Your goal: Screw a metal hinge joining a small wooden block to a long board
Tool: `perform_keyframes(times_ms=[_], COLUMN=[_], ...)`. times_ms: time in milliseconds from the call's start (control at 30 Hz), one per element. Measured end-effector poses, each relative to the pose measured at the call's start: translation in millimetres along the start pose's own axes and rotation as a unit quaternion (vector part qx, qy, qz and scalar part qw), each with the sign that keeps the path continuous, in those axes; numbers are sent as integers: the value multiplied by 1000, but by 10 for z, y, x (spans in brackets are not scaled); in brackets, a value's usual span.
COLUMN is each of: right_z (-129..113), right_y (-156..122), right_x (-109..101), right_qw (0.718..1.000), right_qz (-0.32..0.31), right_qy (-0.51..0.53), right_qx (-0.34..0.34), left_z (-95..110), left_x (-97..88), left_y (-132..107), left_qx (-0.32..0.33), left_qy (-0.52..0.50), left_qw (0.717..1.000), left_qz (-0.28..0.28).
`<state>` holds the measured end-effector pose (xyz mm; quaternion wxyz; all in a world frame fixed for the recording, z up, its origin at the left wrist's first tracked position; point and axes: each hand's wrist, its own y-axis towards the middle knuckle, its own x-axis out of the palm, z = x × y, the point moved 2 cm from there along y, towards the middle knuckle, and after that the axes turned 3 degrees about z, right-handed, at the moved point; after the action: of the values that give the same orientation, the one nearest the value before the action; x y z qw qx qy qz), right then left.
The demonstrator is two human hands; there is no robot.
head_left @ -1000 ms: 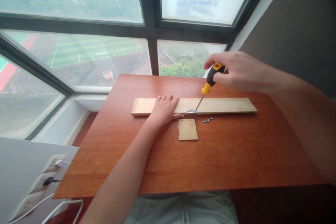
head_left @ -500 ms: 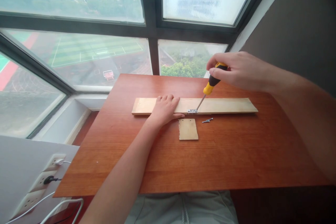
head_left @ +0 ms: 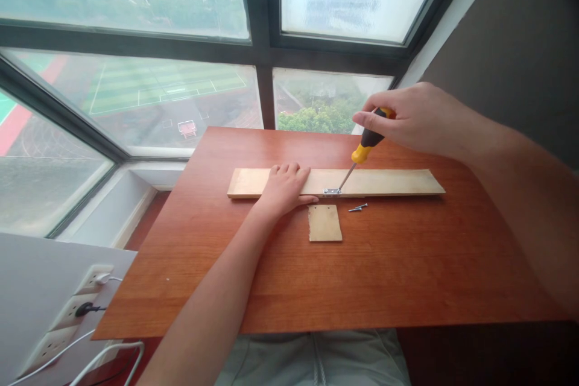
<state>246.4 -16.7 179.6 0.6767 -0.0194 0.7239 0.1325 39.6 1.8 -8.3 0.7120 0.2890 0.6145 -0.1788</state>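
Note:
A long pale wooden board (head_left: pixel 389 181) lies across the reddish table (head_left: pixel 362 277). My left hand (head_left: pixel 284 188) rests flat on the board, fingers stretched out, holding it down. My right hand (head_left: pixel 409 116) is closed round the black-and-yellow handle of a screwdriver (head_left: pixel 364 146). The screwdriver's tip stands on a small metal hinge (head_left: pixel 331 192) at the board's near edge. Just in front of the hinge lies a small square wooden piece (head_left: pixel 324 222). Loose screws (head_left: pixel 357 208) lie on the table to the right of it.
The table stands against a large window with dark frames (head_left: pixel 262 54). A dark wall (head_left: pixel 511 42) rises at the right. At the lower left a white power strip (head_left: pixel 67 313) has cables plugged in.
My right hand has shifted its grip slightly on the screwdriver handle, which has turned a little. The left hand and the board have stayed in place.

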Motion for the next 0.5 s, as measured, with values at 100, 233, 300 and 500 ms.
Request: perform_keyframes(times_ms=[100, 233, 300, 500], right_z=[7, 41, 44, 4], right_y=[-3, 2, 9, 0], right_x=[3, -8, -5, 14], right_qw=[1000, 997, 998, 999], right_qz=[12, -26, -25, 26], right_qy=[10, 41, 26, -24], right_qx=[-25, -61, -53, -11], left_z=[-5, -4, -2, -2], left_x=[8, 17, 16, 8], left_y=[-1, -3, -4, -7], left_qx=[1, 1, -2, -3], left_qy=[-1, -8, -13, -17], left_qw=[1000, 1000, 1000, 1000], left_qz=[2, 3, 0, -1])
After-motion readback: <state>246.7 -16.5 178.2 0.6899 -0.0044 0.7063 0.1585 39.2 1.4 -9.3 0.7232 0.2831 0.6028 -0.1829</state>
